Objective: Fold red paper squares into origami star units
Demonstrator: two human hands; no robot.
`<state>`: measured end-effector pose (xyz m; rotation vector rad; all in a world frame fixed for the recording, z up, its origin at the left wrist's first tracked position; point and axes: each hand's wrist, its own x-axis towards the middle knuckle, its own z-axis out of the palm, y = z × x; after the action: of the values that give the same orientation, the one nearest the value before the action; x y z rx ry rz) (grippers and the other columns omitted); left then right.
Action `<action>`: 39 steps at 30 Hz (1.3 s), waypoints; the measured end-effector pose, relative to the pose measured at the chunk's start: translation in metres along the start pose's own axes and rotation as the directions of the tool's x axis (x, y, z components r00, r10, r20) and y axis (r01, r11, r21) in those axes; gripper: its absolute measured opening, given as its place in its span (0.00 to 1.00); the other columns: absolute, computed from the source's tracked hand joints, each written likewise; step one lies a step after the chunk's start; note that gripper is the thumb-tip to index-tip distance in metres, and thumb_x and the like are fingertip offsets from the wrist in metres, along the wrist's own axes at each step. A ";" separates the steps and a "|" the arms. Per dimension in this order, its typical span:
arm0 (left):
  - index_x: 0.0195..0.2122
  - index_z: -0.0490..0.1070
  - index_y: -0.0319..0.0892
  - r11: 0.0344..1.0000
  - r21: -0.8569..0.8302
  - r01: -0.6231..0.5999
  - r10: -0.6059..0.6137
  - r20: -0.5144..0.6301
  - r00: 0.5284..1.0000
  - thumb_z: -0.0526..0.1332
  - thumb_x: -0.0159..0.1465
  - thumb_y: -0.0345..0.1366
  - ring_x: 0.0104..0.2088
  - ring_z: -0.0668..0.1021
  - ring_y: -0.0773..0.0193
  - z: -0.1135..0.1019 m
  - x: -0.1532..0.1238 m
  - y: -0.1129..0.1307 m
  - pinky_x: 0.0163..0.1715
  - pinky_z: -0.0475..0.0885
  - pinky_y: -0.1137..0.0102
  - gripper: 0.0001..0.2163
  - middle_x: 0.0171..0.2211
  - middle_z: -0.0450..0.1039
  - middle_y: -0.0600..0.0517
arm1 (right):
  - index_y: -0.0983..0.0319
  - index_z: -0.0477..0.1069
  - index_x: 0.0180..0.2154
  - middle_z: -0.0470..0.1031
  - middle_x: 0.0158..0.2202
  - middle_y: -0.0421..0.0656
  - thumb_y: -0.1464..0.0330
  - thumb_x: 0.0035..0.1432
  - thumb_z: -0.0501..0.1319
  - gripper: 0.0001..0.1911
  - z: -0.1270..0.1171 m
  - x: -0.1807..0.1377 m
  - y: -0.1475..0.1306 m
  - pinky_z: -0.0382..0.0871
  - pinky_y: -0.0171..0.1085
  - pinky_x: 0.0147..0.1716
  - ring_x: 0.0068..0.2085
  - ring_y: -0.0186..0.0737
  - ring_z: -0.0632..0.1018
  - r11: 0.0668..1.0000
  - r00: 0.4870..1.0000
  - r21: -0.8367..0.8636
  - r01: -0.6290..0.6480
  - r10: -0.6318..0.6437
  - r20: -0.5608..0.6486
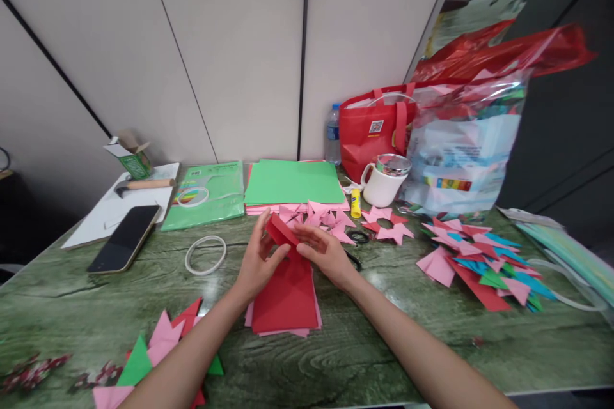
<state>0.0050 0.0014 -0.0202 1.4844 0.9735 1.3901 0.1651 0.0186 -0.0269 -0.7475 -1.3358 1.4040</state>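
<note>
Paper (284, 230), red and folded over, stands raised between the person's 2 hands, above the far end of a stack of red and pink sheets (285, 303) on the green worktop (378, 348). From where I stand, the left hand (258, 260) has its thumb in front and its fingers behind, clamped on the left side of the fold. The right hand (330, 257) meets the other side, thumb and fingertips at the edge, its fingers slightly bent; I cannot tell whether they pinch it or only touch it.

Just beyond the hands lie pink folded pieces (321, 218), and to their right a yellow glue stick (355, 204) stands in front of a white mug (384, 184). A pink and red paper wreath (396, 232) rests near the mug. Behind, green sheets (293, 183) lie over pink ones, with a water bottle (332, 137) and a red tote bag (373, 150) close to the wall.

Farther right, a mixed heap of folded pieces (484, 255) sits below a bulging plastic bag (465, 147). Over on the left I see a white ring (187, 258), a smartphone (125, 238), and a claw hammer (146, 184) beside a small open box (137, 165). More folded shapes (163, 339), pink, green and red, lie partly under the left forearm.
</note>
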 end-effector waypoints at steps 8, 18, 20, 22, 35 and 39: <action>0.49 0.69 0.47 0.964 0.258 -0.057 0.059 0.000 0.998 0.54 0.60 0.32 0.50 0.70 0.57 -0.006 0.001 0.004 0.49 0.65 0.63 0.15 0.48 0.70 0.49 | 0.60 0.70 0.36 0.76 0.37 0.43 0.53 0.49 0.60 0.18 -0.007 0.005 0.007 0.72 0.38 0.31 0.35 0.42 0.76 0.991 0.972 0.104 -0.082 0.103 -0.212; 0.41 0.75 0.48 0.880 0.435 -0.192 0.082 0.259 0.962 0.54 0.52 0.23 0.44 0.73 0.58 -0.003 -0.002 0.011 0.46 0.66 0.61 0.19 0.43 0.72 0.48 | 0.61 0.69 0.37 0.76 0.37 0.43 0.61 0.44 0.66 0.18 -0.010 0.006 0.003 0.71 0.40 0.38 0.37 0.42 0.76 0.984 0.978 0.176 -0.042 0.077 -0.196; 0.40 0.75 0.48 0.888 0.422 -0.182 0.068 0.270 0.960 0.57 0.53 0.26 0.43 0.73 0.57 -0.002 -0.002 0.013 0.45 0.67 0.62 0.16 0.42 0.73 0.48 | 0.61 0.69 0.38 0.76 0.37 0.43 0.62 0.44 0.66 0.18 -0.011 0.006 0.005 0.71 0.41 0.39 0.37 0.42 0.76 0.988 0.982 0.152 -0.038 0.065 -0.177; 0.38 0.76 0.49 0.901 0.406 -0.152 0.057 0.238 0.970 0.60 0.54 0.30 0.39 0.74 0.58 -0.003 -0.002 0.013 0.42 0.68 0.62 0.12 0.38 0.75 0.49 | 0.61 0.68 0.38 0.76 0.36 0.43 0.61 0.45 0.65 0.18 -0.011 0.006 0.006 0.71 0.41 0.38 0.36 0.42 0.77 0.992 0.987 0.117 -0.044 0.062 -0.151; 0.25 0.78 0.46 0.952 0.296 -0.074 0.054 0.074 0.996 0.65 0.49 0.33 0.33 0.75 0.60 -0.006 0.003 0.011 0.35 0.71 0.67 0.03 0.31 0.74 0.51 | 0.63 0.69 0.42 0.75 0.39 0.44 0.64 0.46 0.65 0.19 -0.012 0.004 0.004 0.69 0.42 0.40 0.38 0.43 0.75 0.987 0.998 -0.151 0.046 -0.052 -0.037; 0.24 0.78 0.47 0.939 0.318 -0.133 0.085 0.158 0.984 0.66 0.50 0.34 0.36 0.75 0.58 -0.005 0.003 0.012 0.37 0.70 0.66 0.01 0.32 0.74 0.50 | 0.64 0.71 0.37 0.75 0.35 0.43 0.66 0.45 0.65 0.15 -0.014 0.006 0.002 0.69 0.42 0.38 0.35 0.43 0.74 0.956 0.993 -0.281 0.078 -0.100 -0.064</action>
<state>0.0001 0.0004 -0.0084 1.8838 1.0830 1.2186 0.1759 0.0288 -0.0305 -0.9057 -1.5045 1.1164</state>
